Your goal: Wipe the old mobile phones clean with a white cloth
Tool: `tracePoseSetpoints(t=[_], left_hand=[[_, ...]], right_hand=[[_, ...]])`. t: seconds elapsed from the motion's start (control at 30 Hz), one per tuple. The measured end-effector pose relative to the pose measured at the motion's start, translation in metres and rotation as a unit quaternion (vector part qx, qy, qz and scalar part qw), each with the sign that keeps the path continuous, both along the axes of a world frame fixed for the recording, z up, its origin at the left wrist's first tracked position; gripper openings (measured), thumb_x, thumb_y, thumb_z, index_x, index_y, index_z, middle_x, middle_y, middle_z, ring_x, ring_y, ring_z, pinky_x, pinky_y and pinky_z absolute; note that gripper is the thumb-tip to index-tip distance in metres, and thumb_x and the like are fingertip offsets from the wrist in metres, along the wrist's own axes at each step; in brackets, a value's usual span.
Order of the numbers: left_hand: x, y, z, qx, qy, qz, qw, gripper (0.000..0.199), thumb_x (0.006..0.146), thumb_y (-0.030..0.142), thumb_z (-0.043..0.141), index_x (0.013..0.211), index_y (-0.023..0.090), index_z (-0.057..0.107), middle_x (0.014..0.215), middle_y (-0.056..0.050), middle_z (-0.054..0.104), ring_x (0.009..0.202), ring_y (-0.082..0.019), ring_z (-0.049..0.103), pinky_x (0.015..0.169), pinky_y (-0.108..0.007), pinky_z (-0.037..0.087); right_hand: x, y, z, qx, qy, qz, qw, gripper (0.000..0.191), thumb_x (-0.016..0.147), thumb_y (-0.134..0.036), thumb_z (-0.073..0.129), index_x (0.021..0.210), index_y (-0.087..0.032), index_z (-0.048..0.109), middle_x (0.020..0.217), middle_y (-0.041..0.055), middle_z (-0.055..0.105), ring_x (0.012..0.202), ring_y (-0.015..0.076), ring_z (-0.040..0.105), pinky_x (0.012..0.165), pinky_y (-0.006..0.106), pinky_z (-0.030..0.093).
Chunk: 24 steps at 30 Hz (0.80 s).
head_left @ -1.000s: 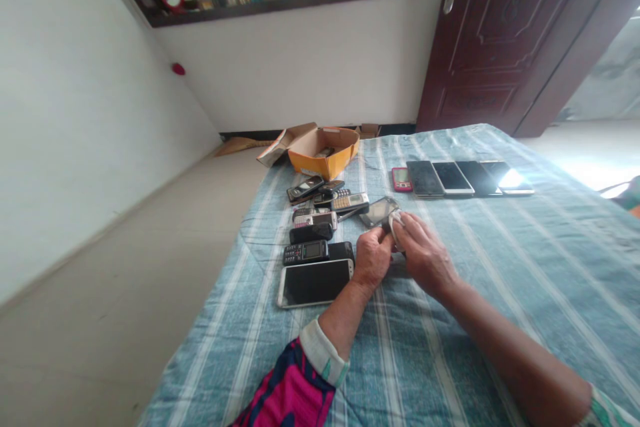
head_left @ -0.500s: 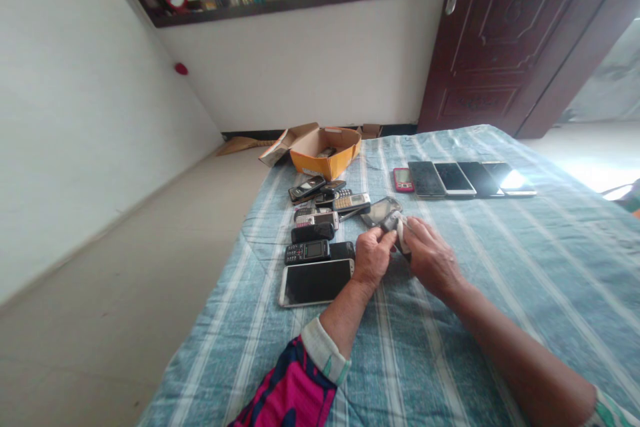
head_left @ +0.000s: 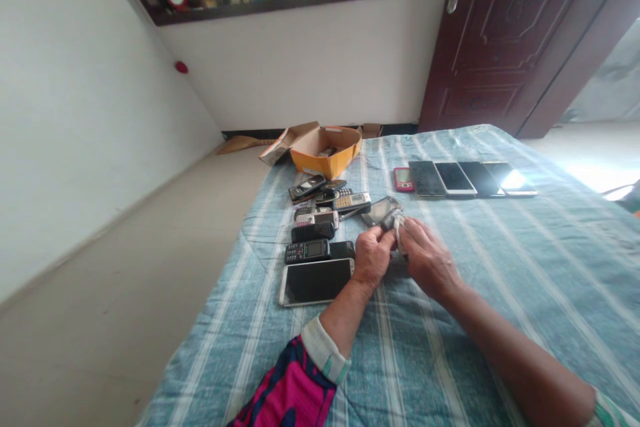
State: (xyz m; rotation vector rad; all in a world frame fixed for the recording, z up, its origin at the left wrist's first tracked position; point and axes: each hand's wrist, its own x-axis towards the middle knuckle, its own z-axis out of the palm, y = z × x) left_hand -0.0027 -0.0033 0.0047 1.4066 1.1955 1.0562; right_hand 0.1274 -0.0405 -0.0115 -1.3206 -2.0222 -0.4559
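Note:
My left hand [head_left: 373,256] is closed on a small grey mobile phone [head_left: 391,218], most of which my fingers hide. Pressed against that phone is a white cloth [head_left: 399,232], pinched in my right hand [head_left: 428,255]. Just beyond my fingers lies a silver phone with a large screen [head_left: 377,209]. To the left of my left hand rest a white smartphone [head_left: 316,282], a black keypad phone [head_left: 307,251] and a black phone lying face down [head_left: 313,232]. Farther back, several older keypad phones [head_left: 352,201] overlap in a loose pile.
An orange cardboard box [head_left: 327,163] stands with its flap open at the far left edge of the striped cloth [head_left: 480,280]. At the back right, several smartphones [head_left: 454,179] lie in a row beside a red phone [head_left: 404,179]. Behind are a wall and a door [head_left: 490,33].
My right hand has shifted slightly left and closer to my left hand, with the white cloth moving over the phone. The other phones and the box have stayed put.

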Motion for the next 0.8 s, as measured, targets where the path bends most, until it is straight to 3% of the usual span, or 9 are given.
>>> tracePoseSetpoints(t=[0.3, 0.57, 0.8], left_hand=[[0.001, 0.0, -0.002, -0.015, -0.007, 0.012, 1.0, 0.025, 0.078, 0.037, 0.058, 0.062, 0.018, 0.057, 0.052, 0.004, 0.055, 0.044, -0.009, 0.047, 0.045, -0.021, 0.036], [0.001, 0.001, -0.001, -0.02, -0.014, 0.011, 1.0, 0.029, 0.077, 0.041, 0.06, 0.061, 0.018, 0.058, 0.053, 0.004, 0.056, 0.047, -0.009, 0.047, 0.048, -0.021, 0.038], [0.001, 0.0, -0.003, -0.025, -0.014, 0.019, 0.999, 0.025, 0.077, 0.037, 0.059, 0.06, 0.018, 0.057, 0.05, 0.004, 0.055, 0.044, -0.009, 0.047, 0.046, -0.021, 0.036]], right_hand=[[0.018, 0.007, -0.007, -0.049, -0.011, -0.07, 0.996, 0.028, 0.089, -0.009, 0.039, 0.104, -0.012, 0.063, 0.108, 0.0156, 0.062, 0.106, 0.0284, 0.055, 0.086, 0.039, 0.052], [-0.001, -0.003, -0.001, -0.005, 0.005, 0.003, 1.0, 0.038, 0.092, -0.01, 0.037, 0.126, -0.011, 0.055, 0.124, 0.0171, 0.058, 0.124, 0.0286, 0.047, 0.096, 0.041, 0.048], [0.014, 0.006, -0.009, -0.03, -0.02, -0.055, 0.998, 0.028, 0.091, -0.011, 0.04, 0.109, -0.011, 0.062, 0.113, 0.0173, 0.061, 0.112, 0.0296, 0.053, 0.09, 0.041, 0.052]])
